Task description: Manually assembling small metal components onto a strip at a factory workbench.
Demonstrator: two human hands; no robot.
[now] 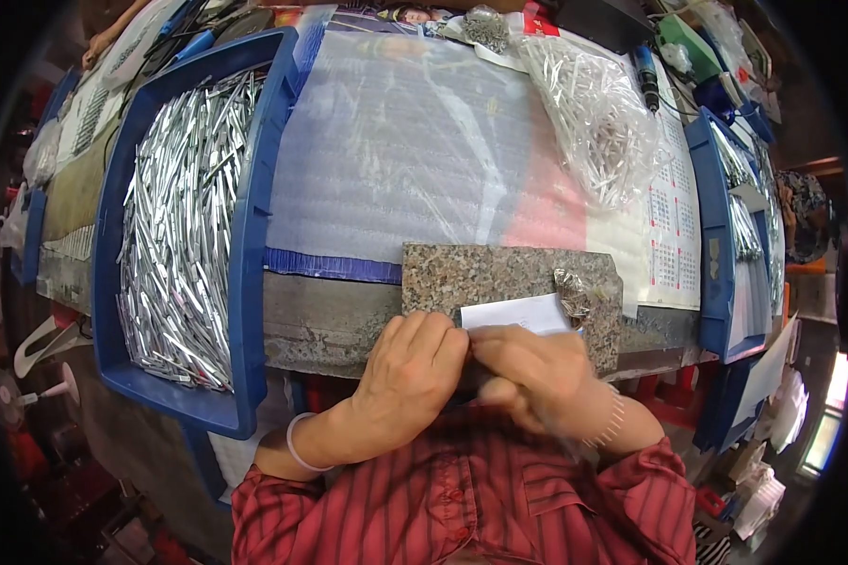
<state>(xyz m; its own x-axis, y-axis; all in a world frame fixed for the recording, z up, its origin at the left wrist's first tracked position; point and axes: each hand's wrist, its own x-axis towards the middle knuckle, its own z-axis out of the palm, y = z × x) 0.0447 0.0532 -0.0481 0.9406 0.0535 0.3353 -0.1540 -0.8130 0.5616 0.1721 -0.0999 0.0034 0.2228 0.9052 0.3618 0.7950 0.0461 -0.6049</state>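
A red cloth shirt (443, 508) with dark stripes lay nearest, just below the hands. The left hand (413, 363) was curled, knuckles up, a smooth pale bangle (293, 443) around its wrist. The right hand (537, 372) bent toward it, partly blurred, its fingers folded inward and their tips near the left hand's. Whether either pinched anything could not be told, since the fingers hid the spot between them.

Just beyond the right hand's fingers lay a flat piece of white paper (513, 313) with straight edges, its near side hidden behind them. Under it, a slab (495, 266) of speckled, grainy stone reached out past both hands. A small heap of thin, shiny metal bits (573, 294) sat on the slab, beyond the right hand and beside the paper.

Around the slab, the grey tabletop (320, 325) looked rough and stained. To the left of the hands, a deep blue tray (252, 235) held a dense jumble of slim silvery strips (187, 226). Straight beyond the hands spread a cloudy, wrinkled sheet (396, 141); farther off to the right, a crinkled clear bag (598, 122) bulged with narrow white strips.
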